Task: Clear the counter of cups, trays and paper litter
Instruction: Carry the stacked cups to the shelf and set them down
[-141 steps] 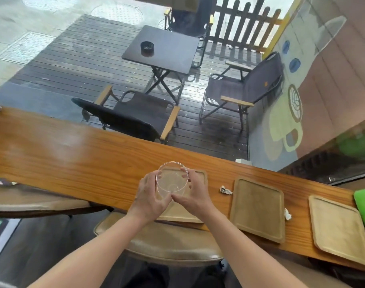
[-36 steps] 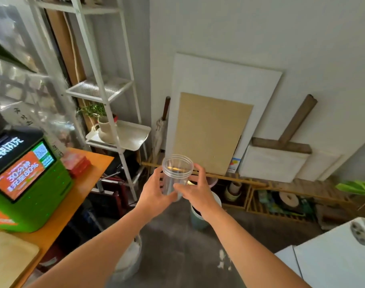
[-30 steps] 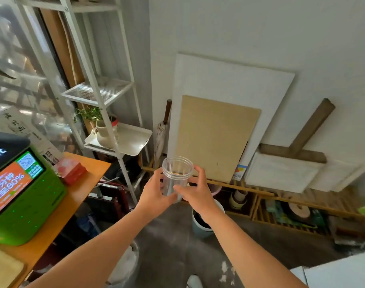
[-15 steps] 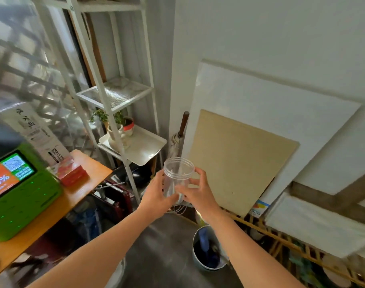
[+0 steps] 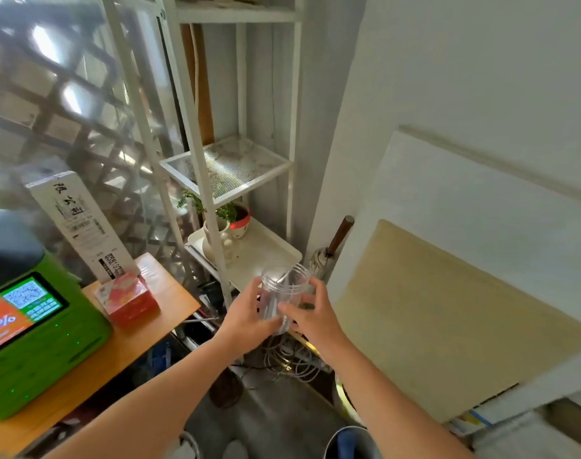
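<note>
A clear plastic cup [image 5: 284, 289] is held upright in mid-air, in front of me at chest height. My left hand [image 5: 247, 318] grips its left side and my right hand [image 5: 312, 318] grips its right side. The cup looks empty. It hangs above the floor, just right of the end of the wooden counter [image 5: 123, 352] and in front of a white metal shelf unit [image 5: 216, 167]. No trays or paper litter show in this view.
A green kiosk [image 5: 34, 336] and a red box [image 5: 128, 301] stand on the counter end. The shelf holds potted plants [image 5: 229, 223] on a white tray. Boards [image 5: 448, 309] lean on the wall at right. A bin rim [image 5: 348, 440] and tangled cables [image 5: 289, 359] are on the floor.
I have turned away from the long counter with the cup in both hands. Over the last second the view swung left and closer to the shelf; the bin slid to the bottom edge.
</note>
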The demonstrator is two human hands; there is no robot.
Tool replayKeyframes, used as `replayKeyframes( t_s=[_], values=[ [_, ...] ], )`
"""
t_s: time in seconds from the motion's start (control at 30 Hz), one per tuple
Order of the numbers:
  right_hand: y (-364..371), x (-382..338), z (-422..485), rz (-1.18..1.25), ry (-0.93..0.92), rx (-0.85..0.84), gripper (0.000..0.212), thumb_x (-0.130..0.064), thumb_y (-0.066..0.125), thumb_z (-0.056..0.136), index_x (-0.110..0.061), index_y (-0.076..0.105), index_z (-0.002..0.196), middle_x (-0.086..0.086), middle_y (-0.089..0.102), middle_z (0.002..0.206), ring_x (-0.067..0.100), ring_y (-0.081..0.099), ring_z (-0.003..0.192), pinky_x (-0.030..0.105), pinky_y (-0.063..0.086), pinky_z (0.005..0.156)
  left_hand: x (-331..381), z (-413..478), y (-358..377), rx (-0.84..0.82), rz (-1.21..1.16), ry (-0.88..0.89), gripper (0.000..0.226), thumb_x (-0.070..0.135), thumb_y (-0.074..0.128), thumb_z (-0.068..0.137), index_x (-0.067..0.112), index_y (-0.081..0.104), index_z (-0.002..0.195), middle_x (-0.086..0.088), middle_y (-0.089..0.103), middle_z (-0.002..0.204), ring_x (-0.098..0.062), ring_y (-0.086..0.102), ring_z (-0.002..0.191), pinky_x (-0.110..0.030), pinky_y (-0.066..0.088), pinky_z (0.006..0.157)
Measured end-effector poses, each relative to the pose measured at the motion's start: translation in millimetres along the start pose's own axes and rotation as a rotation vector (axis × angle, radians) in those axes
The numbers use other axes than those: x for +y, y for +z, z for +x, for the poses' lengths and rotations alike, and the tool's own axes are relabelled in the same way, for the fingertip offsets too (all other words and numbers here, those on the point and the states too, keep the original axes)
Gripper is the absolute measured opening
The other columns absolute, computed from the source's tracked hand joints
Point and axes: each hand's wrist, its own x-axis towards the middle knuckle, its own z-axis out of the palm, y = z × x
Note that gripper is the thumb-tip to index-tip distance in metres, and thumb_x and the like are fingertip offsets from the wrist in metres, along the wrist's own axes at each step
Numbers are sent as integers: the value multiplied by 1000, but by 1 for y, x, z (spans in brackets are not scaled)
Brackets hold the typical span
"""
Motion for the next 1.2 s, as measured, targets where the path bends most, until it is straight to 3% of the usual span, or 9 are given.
replayKeyframes(
  t_s=[0.13,0.27,0.47,0.6,0.73,0.9,1.07,1.13,1.2],
  values=[
    [1,-18,45,16,40,-4,83,-43,83,64,-46,37,134,-5,61,125,20,62,112,49,56,93,-9,52,-8,-41,14,-60,80,39,77,71,30,37,140,8,58,119,-11,61,104,-36,55,88],
    [4,-14,81,-30,86,5,79,-45,83,67,-48,35,130,-6,59,123,18,62,110,48,57,92,-26,90,-4,-75,9,-144,73,37,77,67,30,40,130,6,57,117,-14,61,102,-40,56,86],
    [-5,11,131,-111,193,-21,82,-53,85,57,-53,34,121,-15,59,111,5,64,94,35,60,83,-49,125,26,-113,41,-273,82,22,84,71,22,40,141,1,58,122,-20,59,113,-42,54,94],
    [-19,23,185,-107,248,-80,82,-37,89,63,-47,37,126,-8,62,117,8,67,97,35,61,81,-58,162,44,-34,8,-340,83,17,83,76,14,37,146,-6,59,124,-25,62,110,-46,54,92],
    [-28,25,241,-183,253,-156,79,-28,88,63,-51,37,119,-8,60,114,0,63,91,11,51,58,-68,196,59,77,36,-401,78,24,80,81,17,38,146,3,58,121,-19,61,104,-38,53,87],
    [-23,30,295,-277,249,-229,74,-20,83,70,-48,39,122,-5,57,113,7,62,94,22,49,67,-97,233,66,132,-8,-580,70,19,77,83,26,40,142,0,63,123,-22,67,98,-42,55,89],
    [-6,45,336,-328,273,-290,70,-12,76,79,-39,37,130,-3,52,118,11,58,100,16,42,63,-134,259,72,235,-120,-661,63,7,76,84,28,48,137,9,58,121,-15,64,107,-20,49,84],
    [0,50,350,-356,262,-303,71,-12,75,79,-37,36,133,-4,52,117,11,56,99,15,41,62,-147,266,75,270,-140,-680,59,5,73,86,27,49,135,13,57,116,-5,64,95,-3,46,68],
    [8,58,366,-380,254,-318,70,-11,73,79,-36,36,133,-3,51,116,6,55,91,14,40,59,-163,275,77,311,-170,-719,55,1,68,88,28,48,131,13,55,114,6,60,83,2,41,59]
  ],
)
